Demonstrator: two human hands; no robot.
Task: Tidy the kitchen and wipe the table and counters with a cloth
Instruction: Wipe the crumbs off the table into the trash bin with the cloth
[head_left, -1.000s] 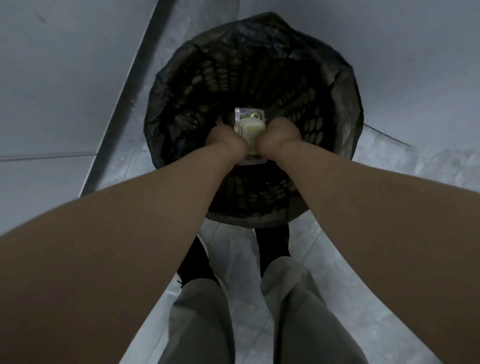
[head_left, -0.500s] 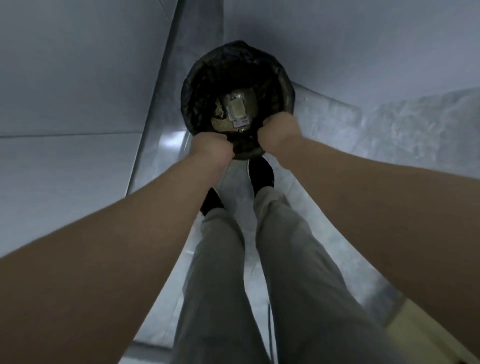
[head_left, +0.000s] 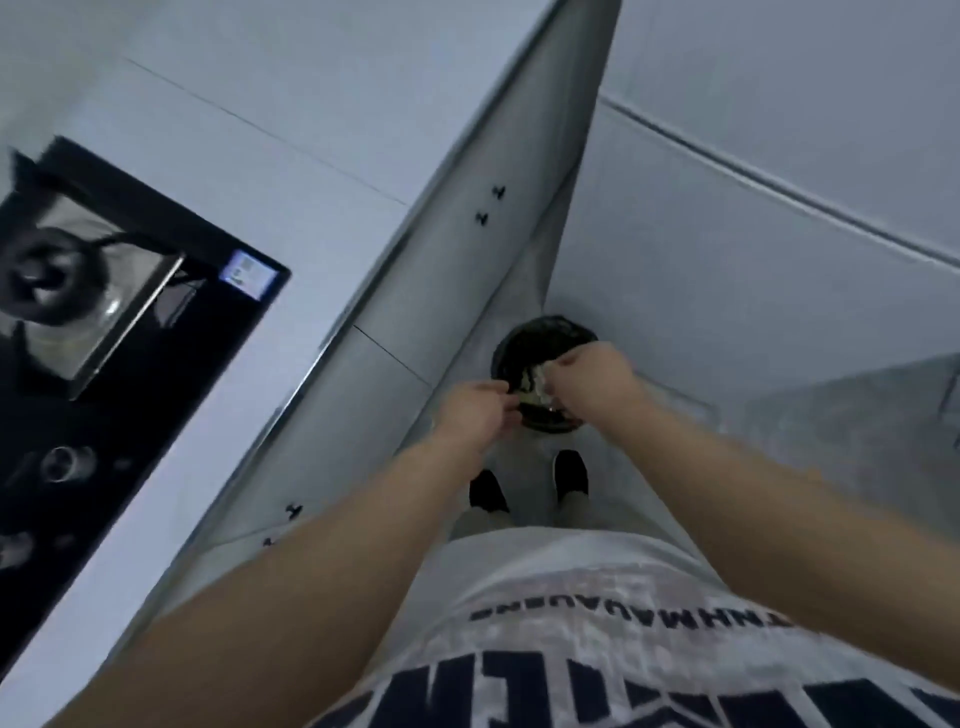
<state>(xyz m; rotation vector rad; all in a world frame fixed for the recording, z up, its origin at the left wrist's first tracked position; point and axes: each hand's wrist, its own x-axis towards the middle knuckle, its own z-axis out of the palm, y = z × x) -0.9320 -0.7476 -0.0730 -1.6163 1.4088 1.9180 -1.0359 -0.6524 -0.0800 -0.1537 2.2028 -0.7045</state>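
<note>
A black-lined bin stands on the floor at twelve o'clock from the black shoes, pale scraps blurred inside. The left hand and right hand hover above it, fingers curled; whether they grip anything I cannot tell. At nine o'clock, the white worktop carries a black hob.

Below the hands, the bin is black, with pale scraps inside it. The shoes nearer the body are black. The shirt is white with dark navy lettering. Far left of the left hand, the hob is glossy black on a white counter.
</note>
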